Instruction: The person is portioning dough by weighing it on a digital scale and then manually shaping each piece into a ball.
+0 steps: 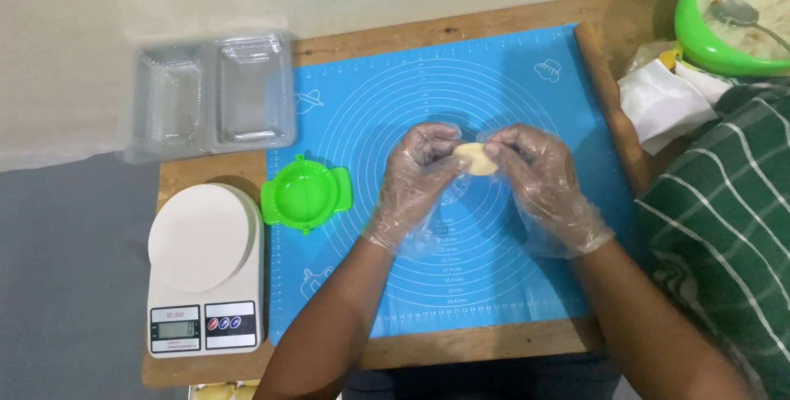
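Dough, a small pale lump, sits pinched between my two hands above the middle of the blue mat. My left hand in its clear plastic glove is closed on the lump's left side, fingers curled round it. My right hand, gloved the same way, grips the lump's right side with thumb and fingertips. Just left of my left hand lies a green dumpling press, shut flat on the mat's edge. Further left of that stands a white kitchen scale, well apart from both hands. Beyond the press, up and left of my left hand, sits a clear plastic box, open. Far up and right of my right hand I see a green bowl holding pale filling and a spoon
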